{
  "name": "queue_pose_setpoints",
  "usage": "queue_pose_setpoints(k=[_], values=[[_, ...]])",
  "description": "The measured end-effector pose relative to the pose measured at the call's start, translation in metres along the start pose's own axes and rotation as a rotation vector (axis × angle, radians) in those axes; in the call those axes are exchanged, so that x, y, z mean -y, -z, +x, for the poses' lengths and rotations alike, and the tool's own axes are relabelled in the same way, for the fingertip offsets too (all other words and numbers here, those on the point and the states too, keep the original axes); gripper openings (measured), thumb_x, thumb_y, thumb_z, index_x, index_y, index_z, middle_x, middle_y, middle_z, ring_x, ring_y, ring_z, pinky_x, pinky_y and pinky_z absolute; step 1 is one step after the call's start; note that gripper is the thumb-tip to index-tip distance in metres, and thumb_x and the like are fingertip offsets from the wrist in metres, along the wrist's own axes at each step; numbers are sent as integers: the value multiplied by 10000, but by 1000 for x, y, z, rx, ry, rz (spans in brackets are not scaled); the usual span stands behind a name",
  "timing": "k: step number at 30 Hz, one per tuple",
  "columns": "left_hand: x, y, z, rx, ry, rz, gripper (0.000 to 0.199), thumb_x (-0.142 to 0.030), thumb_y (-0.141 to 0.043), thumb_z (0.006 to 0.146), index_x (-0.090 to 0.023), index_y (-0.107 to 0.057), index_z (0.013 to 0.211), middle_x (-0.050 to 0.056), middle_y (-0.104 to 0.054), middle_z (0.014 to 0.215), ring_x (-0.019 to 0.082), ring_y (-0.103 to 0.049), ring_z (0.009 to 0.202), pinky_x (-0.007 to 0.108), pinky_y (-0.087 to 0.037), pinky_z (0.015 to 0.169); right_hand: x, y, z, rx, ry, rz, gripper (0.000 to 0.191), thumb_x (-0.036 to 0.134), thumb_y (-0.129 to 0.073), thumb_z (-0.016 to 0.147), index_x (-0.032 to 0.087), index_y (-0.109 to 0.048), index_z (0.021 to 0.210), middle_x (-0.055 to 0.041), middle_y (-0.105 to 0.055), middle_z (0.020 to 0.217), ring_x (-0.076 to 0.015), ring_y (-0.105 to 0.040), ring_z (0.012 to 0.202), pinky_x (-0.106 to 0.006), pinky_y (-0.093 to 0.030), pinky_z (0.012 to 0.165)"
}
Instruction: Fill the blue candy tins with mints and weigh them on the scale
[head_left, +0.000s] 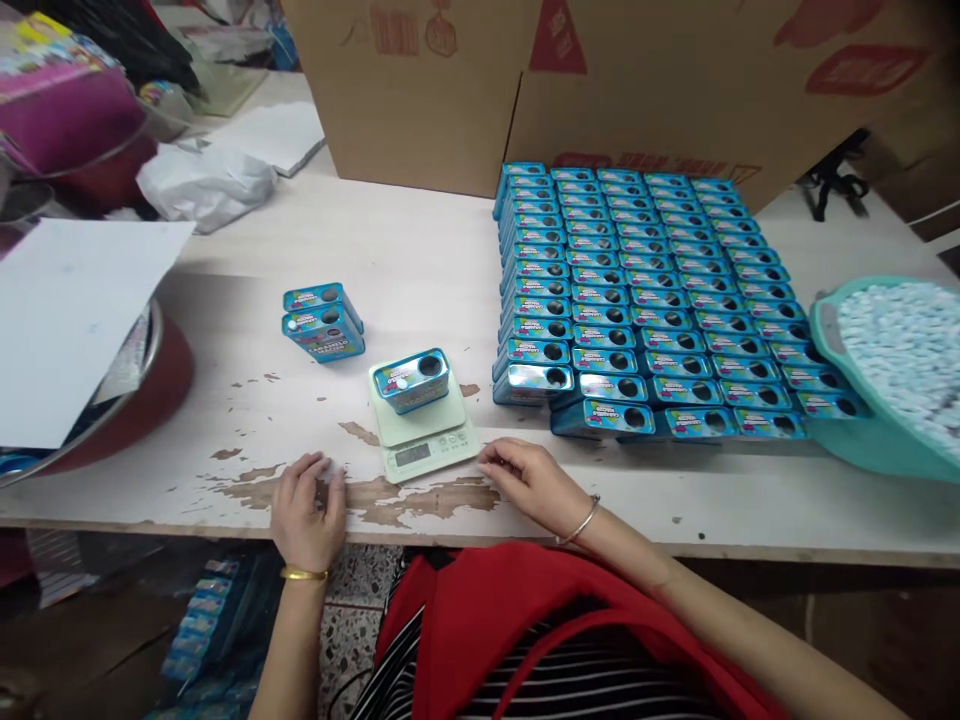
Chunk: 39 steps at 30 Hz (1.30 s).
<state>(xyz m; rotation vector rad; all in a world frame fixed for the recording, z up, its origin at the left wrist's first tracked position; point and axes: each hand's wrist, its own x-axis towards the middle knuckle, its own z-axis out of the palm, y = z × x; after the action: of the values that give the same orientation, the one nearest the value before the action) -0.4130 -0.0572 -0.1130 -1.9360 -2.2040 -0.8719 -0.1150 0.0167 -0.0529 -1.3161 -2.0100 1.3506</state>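
A blue tin with a dark round opening stands on a small pale green scale, whose display is too small to read. My left hand rests near the table's front edge, left of the scale, fingers apart and holding nothing. Beside the scale's right front corner is my right hand, its thumb and fingertips drawn together; whether anything is between them is too small to tell. Two more tins stand side by side at the left. Rows of blue tins, many with dark openings, fill the right centre.
A turquoise basin heaped with small pale pieces stands at the right. Large cardboard boxes rise behind the tins. At the left, a red basin carries a white sheet. A white plastic bag lies further back.
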Motion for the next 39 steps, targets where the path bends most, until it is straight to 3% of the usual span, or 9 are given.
queue_pose_setpoints(k=[5,10,14,18,23,30,34,36,39], values=[[-10,5,7,16,-5,-18,235,-311,-531,857,-175,-565,1046,115,-605,1052,228,-558,1036,414,-458,911,-25,-14,-8,48,-103,48,130,222,-521,845,163,-592,754,-24,-585,740,-130,-503,689,-239,-356,640],[-60,21,41,-72,-143,-110,400,-288,-527,864,-211,-463,1251,123,-544,1181,239,-504,1147,428,-418,978,-22,-15,-6,11,-94,98,140,229,-539,834,162,-585,719,-20,-581,719,-127,-493,683,-240,-361,639],[-90,24,75,-79,-210,-160,652,-359,-609,815,-216,-322,1383,134,-501,1278,261,-462,1203,444,-383,1017,-8,-14,-2,24,-176,436,257,405,-527,853,159,-567,789,8,-541,669,-97,-495,582,-216,-373,538],[-90,15,98,69,-122,-280,778,-465,-632,779,-211,-254,1410,132,-513,1290,257,-482,1194,425,-405,983,9,-10,8,9,-291,811,426,559,-621,745,153,-569,866,5,-570,702,-92,-555,560,-198,-401,470],[-82,-2,105,202,-26,-431,738,-510,-649,747,-211,-343,1348,134,-488,1323,255,-497,1184,386,-450,922,30,-11,19,-54,-391,1182,436,495,-712,697,139,-585,914,-24,-620,799,-107,-631,702,-209,-482,610],[-81,-20,106,191,22,-607,695,-447,-726,684,-214,-426,1266,100,-511,1255,219,-538,1100,367,-446,951,40,-11,23,-178,-410,1369,416,421,-753,688,128,-595,939,-51,-635,866,-122,-623,802,-244,-475,741],[-80,-24,107,198,41,-607,500,-441,-704,704,-197,-527,1102,43,-614,1028,185,-582,947,321,-471,849,40,-8,25,-251,-454,1435,315,348,-709,761,128,-593,953,-55,-628,887,-124,-619,804,-258,-474,774],[-83,-22,108,193,3,-544,386,-431,-662,743,-196,-555,1030,25,-634,923,175,-588,858,305,-464,778,44,-7,27,-257,-517,1489,257,329,-639,830,126,-586,976,-68,-629,917,-128,-624,816,-269,-480,806],[-94,-8,107,103,-275,-296,338,-322,-621,771,-212,-568,1087,56,-644,987,203,-578,905,347,-407,809,54,-8,32,-227,-569,1647,281,389,-529,901,127,-585,983,-94,-637,961,-134,-630,838,-277,-489,832]])
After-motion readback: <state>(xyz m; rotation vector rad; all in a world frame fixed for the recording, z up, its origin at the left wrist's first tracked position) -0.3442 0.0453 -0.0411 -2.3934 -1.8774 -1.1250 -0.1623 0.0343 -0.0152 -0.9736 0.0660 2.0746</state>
